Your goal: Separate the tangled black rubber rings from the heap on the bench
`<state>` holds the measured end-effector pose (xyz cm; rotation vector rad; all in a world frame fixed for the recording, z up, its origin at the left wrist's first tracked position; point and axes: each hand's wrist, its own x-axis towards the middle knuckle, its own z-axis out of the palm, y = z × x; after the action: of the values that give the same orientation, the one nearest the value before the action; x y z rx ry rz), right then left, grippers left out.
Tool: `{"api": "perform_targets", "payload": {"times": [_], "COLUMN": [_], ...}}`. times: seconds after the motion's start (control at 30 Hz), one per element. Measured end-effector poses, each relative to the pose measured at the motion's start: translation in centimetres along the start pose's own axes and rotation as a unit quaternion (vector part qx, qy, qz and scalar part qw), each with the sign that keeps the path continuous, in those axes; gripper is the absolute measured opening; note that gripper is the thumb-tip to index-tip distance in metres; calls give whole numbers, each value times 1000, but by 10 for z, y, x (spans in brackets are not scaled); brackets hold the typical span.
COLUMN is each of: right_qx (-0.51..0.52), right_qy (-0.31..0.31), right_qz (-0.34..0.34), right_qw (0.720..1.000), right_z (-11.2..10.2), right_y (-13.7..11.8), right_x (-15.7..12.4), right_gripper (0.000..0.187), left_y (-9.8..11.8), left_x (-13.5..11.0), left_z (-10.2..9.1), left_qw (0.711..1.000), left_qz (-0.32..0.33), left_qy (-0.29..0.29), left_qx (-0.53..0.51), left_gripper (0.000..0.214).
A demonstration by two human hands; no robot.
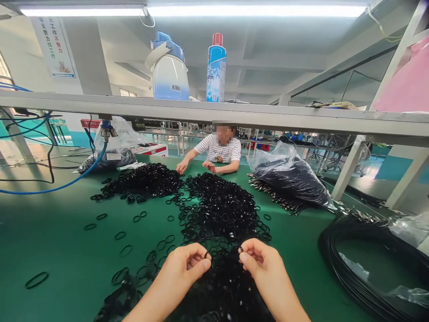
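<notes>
Left grip (182, 273): closed at the fingertips, with a black rubber ring (208, 255) pinched between thumb and forefinger.
Right grip (264, 264): also closed, with a small dark ring (240, 249) held between thumb and forefinger; the two grips are near each other, not touching.
Near heap: a mound of black rings (223, 290) is spread beneath both hands.
Far heaps: a central heap (221, 208) and a left heap (142, 181) are piled just beyond, nearly touching each other.
Loose rings: scattered rings (125, 250) are strewn left of the heaps, and a single ring (36, 280) is left well apart.
Right side: a coil of black cable (348, 264) is laid on the table, and metal-tipped cables (275, 194) are lined up beside a clear bag of black items (291, 179).
Left side: a second clear bag (110, 152) is placed near a blue air hose (67, 176), which is hung from a brass fitting (107, 132).
Across the table: a co-worker in a striped shirt (223, 150) is seated, with hands (182, 167) rested beyond the heaps.
Overhead: a metal shelf (268, 117) is spanned across the view, with a blue-and-white jug (169, 67) and a spray can (216, 69) stood on it.
Surface: the table (50, 241) is covered in glossy green.
Room: a wall poster (53, 47) and ceiling lights (191, 11) are seen, with further benches in the distance (167, 132).
</notes>
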<state>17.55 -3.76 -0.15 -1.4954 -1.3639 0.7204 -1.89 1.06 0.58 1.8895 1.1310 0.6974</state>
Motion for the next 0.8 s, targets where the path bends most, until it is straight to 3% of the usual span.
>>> {"api": "perform_targets", "payload": {"times": [0.1, 0.2, 0.33, 0.43, 0.5, 0.6, 0.7, 0.8], "right_qx": [-152, -326, -374, -368, -364, -362, -362, -353], "right_qy": [-19, -10, -9, -18, -31, -48, -51, -55], "right_qz": [-32, -63, -63, -64, -70, -89, -110, -125], "right_qw": [988, 943, 925, 927, 928, 927, 924, 926], "right_z": [-3, -3, -4, -5, -5, -3, -4, -4], "right_y": [-1, -1, -3, -6, -7, -6, -3, -1], "right_x": [-4, -8, -8, -8, -10, -11, -11, -11], "right_gripper": [17, 32, 26, 24, 24, 23, 23, 23], "left_y": [-2, 1, 1, -15, -31, -51, -55, -42], "left_x": [-1, 0, 3, 3, 3, 3, 4, 4], "left_z": [-9, -31, -80, -104, -105, -95, -86, -84], "left_qw": [997, 991, 981, 970, 970, 972, 976, 987], "left_qz": [0, 13, -15, -50, -69, -96, -106, -93], "left_qy": [-15, 15, 94, 125, 102, 70, 62, 58], "left_qx": [70, 129, 172, 203, 209, 204, 179, 113], "left_gripper": [19, 21, 24, 24, 23, 47, 26, 7]}}
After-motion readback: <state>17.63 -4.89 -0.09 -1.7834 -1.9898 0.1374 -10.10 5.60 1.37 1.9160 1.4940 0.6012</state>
